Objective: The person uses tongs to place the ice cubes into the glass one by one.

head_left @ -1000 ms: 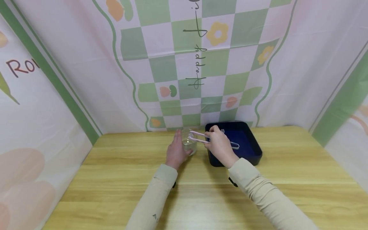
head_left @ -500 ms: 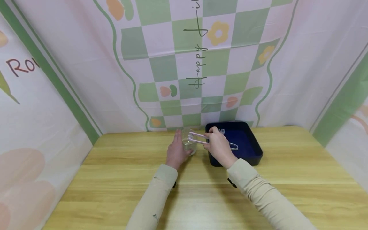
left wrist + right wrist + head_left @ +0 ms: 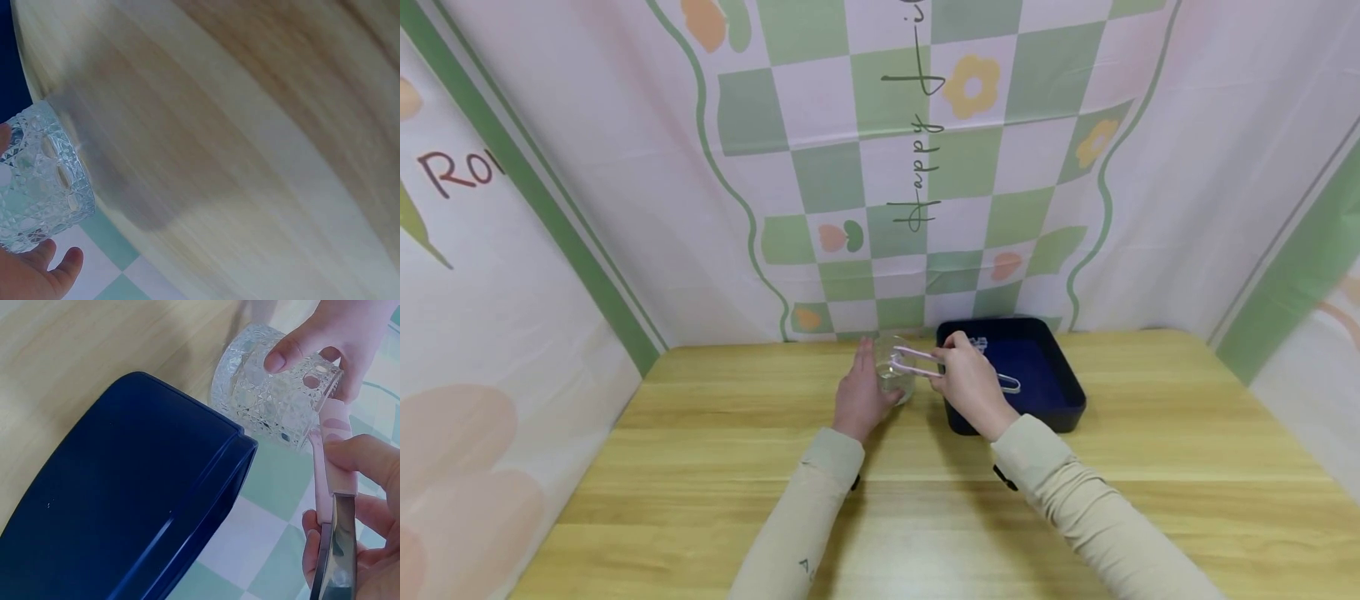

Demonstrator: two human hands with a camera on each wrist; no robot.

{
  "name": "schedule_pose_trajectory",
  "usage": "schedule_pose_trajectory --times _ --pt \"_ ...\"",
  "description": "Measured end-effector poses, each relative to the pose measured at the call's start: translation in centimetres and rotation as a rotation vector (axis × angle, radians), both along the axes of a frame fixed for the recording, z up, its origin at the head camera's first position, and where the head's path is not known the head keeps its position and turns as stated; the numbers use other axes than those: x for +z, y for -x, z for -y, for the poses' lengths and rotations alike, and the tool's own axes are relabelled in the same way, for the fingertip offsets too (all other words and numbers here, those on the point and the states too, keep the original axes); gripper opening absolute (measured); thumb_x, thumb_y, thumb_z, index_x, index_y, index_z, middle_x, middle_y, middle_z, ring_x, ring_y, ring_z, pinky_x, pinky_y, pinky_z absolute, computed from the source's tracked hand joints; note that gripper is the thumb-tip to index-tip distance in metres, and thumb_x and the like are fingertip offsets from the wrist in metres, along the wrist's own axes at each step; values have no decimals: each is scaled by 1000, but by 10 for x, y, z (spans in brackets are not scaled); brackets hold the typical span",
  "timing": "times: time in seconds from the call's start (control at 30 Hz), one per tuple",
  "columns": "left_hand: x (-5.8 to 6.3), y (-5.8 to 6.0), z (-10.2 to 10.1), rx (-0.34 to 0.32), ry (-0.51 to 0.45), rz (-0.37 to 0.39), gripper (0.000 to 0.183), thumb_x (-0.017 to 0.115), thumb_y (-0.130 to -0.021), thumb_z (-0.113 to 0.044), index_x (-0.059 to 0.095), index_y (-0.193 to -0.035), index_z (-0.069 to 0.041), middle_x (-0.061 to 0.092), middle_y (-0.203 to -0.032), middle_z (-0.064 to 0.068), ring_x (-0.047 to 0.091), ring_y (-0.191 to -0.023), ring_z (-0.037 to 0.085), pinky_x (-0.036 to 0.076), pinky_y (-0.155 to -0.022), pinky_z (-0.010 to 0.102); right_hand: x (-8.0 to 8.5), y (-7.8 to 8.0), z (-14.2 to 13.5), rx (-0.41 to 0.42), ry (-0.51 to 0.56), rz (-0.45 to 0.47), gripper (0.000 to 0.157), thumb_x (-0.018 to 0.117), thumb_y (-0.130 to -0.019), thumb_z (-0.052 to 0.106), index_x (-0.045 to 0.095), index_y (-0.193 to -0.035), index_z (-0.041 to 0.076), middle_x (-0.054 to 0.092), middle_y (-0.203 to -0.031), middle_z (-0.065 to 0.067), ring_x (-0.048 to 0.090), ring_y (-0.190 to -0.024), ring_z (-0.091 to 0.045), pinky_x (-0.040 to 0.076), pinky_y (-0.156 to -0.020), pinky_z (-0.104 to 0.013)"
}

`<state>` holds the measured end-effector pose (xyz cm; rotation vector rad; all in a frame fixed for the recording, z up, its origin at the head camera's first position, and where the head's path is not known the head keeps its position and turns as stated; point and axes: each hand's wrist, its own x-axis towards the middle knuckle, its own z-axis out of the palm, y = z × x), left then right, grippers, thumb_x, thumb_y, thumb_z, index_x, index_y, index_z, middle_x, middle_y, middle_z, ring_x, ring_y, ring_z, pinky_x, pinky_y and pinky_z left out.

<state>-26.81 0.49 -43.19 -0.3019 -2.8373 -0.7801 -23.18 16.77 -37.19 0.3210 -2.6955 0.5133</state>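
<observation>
My left hand (image 3: 859, 396) holds a clear, cut-pattern drinking glass (image 3: 275, 394), its thumb along one side and fingers round the other. The glass stands on the table, left of a dark blue tray (image 3: 1071, 408). With thumb and fingers, my right hand (image 3: 970, 379) grips a pair of tongs (image 3: 339, 465) that have pale pink ends and a bent metal handle. The tongs' ends reach in at the mouth of the glass, their two arms slightly apart. What lies between the tips is too small to tell.
Small clear pieces (image 3: 979, 342) lie in the tray near its back left corner. The wooden table (image 3: 895, 525) runs back to a checked fabric wall (image 3: 895, 167). The tray's wall rises close to the right of the glass.
My right hand and the tongs have shifted down very slightly, the tips staying at the glass. More of the clear pieces in the tray shows. My left hand stays on the glass.
</observation>
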Motion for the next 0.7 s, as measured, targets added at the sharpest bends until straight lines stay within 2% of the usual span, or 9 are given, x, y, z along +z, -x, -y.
schedule_pose_trajectory --times 0.2,0.4,0.7 --pt "0 -1 0 0 -3 -25 102 81 -75 -32 20 -149 0 29 -156 17 64 -102 38 57 -89 44 1 0 -1 9 6 21 32 78 -73 8 72 -104 0 57 -103 -14 63 -81 -30 56 -64 -42" --pt "0 -1 0 -1 -15 -16 102 81 -74 -32 20 -150 -1 27 -156 17 63 -103 38 56 -92 45 3 0 -1 8 10 45 33 77 -75 8 71 -106 -1 56 -105 -15 62 -81 -29 56 -63 -41" --pt "-1 -1 -1 2 -9 -3 102 81 -75 -33 19 -150 -1 26 -157 16 65 -97 37 57 -88 42 5 -1 -4 -3 13 38 33 78 -75 9 72 -105 -1 57 -105 -16 62 -81 -30 56 -63 -42"
